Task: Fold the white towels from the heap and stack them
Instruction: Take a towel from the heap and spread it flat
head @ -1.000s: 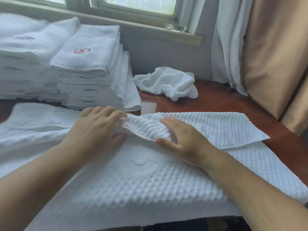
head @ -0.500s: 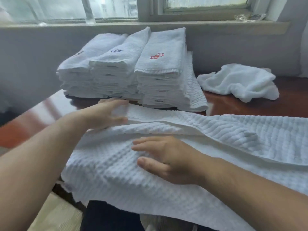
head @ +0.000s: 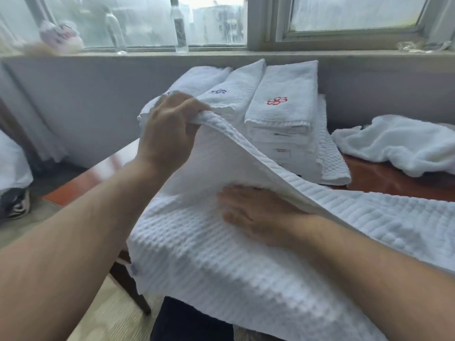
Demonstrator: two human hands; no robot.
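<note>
I had the left hand point(head: 167, 134) raised over the table point(head: 384, 179), its fingers point(head: 189, 105) curled tight round the ribbed edge of the waffle towel point(head: 221, 267), holding that edge up as a sloping flap; the right hand point(head: 256, 212) lay flat under the flap, its fingers straight and pressing on the lower layer of the same towel, gripping nothing. The towel was spread across the near part of the table; its near side hung over the table's edge, with a small label at the left corner. Behind it I could see the stacks of folded towels point(head: 280, 114) side by side against the wall; one top towel showed a red emblem, the next a blue one; to their right, apart from them, the crumpled towel point(head: 398, 146) lay on the bare wood. A clear bottle point(head: 181, 28) stood on the windowsill point(head: 221, 54).
</note>
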